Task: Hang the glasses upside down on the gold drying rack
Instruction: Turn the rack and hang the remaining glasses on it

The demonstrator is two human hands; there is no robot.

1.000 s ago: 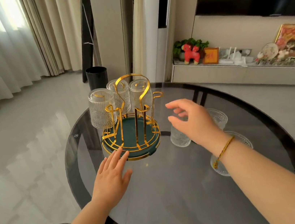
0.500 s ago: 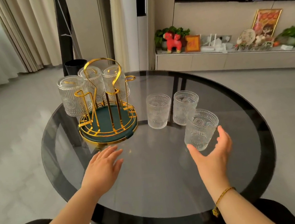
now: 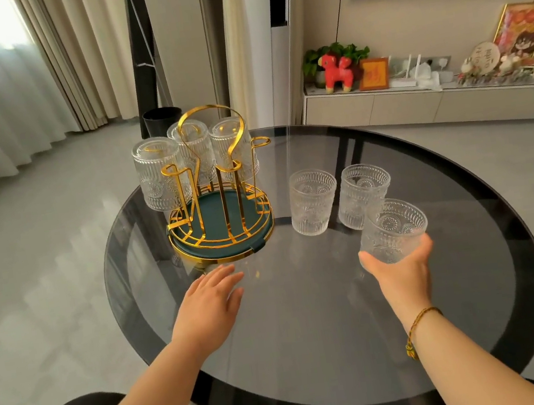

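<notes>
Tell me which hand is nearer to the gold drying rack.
Left. The left hand lies flat on the table just in front of the gold drying rack's base, not touching it. The right hand is off to the rack's right, fingers around a glass.

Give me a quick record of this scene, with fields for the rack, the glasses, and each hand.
rack: gold drying rack on round glass table
hung glasses: three, upside down, e.g. leftmost hung glass
loose glasses: three upright, right of rack
left hand: open, flat, near rack base
right hand: gripping nearest glass
</notes>
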